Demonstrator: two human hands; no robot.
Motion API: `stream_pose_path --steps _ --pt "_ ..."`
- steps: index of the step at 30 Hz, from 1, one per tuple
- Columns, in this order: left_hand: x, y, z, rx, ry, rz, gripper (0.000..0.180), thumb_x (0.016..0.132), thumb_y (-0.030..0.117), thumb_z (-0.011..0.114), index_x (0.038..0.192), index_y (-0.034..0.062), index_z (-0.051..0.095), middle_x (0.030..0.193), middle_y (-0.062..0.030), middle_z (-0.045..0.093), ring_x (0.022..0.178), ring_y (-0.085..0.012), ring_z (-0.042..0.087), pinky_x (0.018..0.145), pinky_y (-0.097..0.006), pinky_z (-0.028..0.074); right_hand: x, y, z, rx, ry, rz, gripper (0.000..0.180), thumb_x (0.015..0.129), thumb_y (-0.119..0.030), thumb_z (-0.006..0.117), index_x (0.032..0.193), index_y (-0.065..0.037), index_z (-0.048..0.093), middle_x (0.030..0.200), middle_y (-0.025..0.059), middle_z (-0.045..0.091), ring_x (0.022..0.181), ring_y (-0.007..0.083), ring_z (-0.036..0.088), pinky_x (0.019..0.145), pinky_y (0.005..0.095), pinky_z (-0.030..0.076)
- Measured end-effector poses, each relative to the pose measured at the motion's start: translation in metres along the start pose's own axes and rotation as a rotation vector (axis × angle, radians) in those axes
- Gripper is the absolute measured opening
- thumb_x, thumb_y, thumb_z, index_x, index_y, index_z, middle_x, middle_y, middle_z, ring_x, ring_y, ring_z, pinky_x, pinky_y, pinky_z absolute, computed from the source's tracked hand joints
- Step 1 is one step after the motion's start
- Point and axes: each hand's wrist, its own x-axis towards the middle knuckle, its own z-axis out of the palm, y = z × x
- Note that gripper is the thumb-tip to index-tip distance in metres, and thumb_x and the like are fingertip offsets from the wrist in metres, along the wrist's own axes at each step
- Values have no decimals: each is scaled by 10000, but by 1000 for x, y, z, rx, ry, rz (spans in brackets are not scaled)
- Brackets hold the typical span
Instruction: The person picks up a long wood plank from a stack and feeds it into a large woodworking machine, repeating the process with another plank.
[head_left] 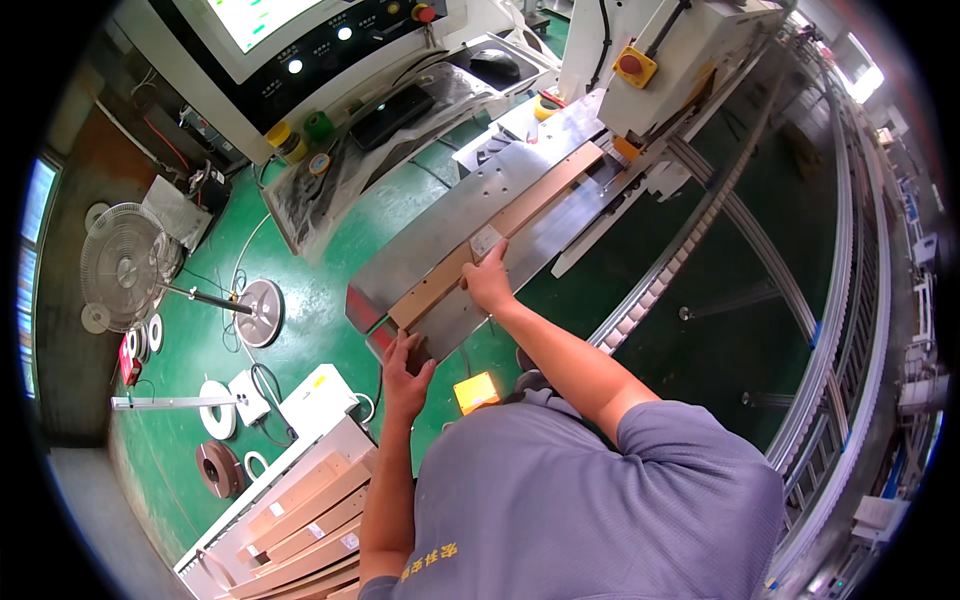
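Pressing down with my right hand (489, 283), I have the fingers spread flat on the long, narrow brown wooden strip (500, 232), right by a small pale square label (486, 241) stuck to its top face. My left hand (403, 372) sits at the near end of that strip, toward seven o'clock from the right one, palm and fingers half open against the end; I cannot tell whether it grips or only pushes.

The strip lies along the grey steel infeed bench (440, 222), running from its near corner up toward one o'clock, where its far end meets the white machine housing (680, 60) with a red round button on a yellow plate (633, 65).

At eleven o'clock from my hands stands a white control console (300, 50) with lit round buttons. On the green floor (330, 290) at nine o'clock I see a round wire-guard fan (125, 267) on a disc foot. At seven o'clock, a white rack (290, 465) holds a stack of similar brown wooden strips (310, 530). To three o'clock a roller conveyor rail (700, 230) curves away.
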Motion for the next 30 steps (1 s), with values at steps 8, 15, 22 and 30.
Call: stream_pose_path --steps 8,15,22,30 --pt "-22 3 -3 550 -123 247 759 709 188 752 1398 96 446 1539 -110 316 1441 -335 221 1179 -482 151 17 -18 -26 -44 13 44 951 800 -71 535 1402 133 -172 724 180 630 577 237 628 537 345 513" --pt "-23 -1 -1 552 -132 246 790 714 208 751 1423 107 415 1554 -112 282 1455 -331 187 1186 -486 111 18 -20 -28 -40 14 69 961 802 -78 537 1410 129 -176 701 166 629 565 230 622 532 342 510" --pt "-24 -3 -1 554 -150 235 812 717 211 738 1443 112 387 1574 -107 239 1457 -331 178 1182 -498 106 19 -15 -27 -82 38 38 961 792 -96 536 1413 156 -153 697 163 641 573 224 627 557 332 516" --pt "-23 -3 -1 552 -153 237 820 708 200 739 1444 117 387 1575 -104 239 1458 -327 180 1180 -502 110 24 -8 -26 -38 49 40 952 796 -89 526 1429 127 -152 708 172 636 582 226 623 564 337 513"
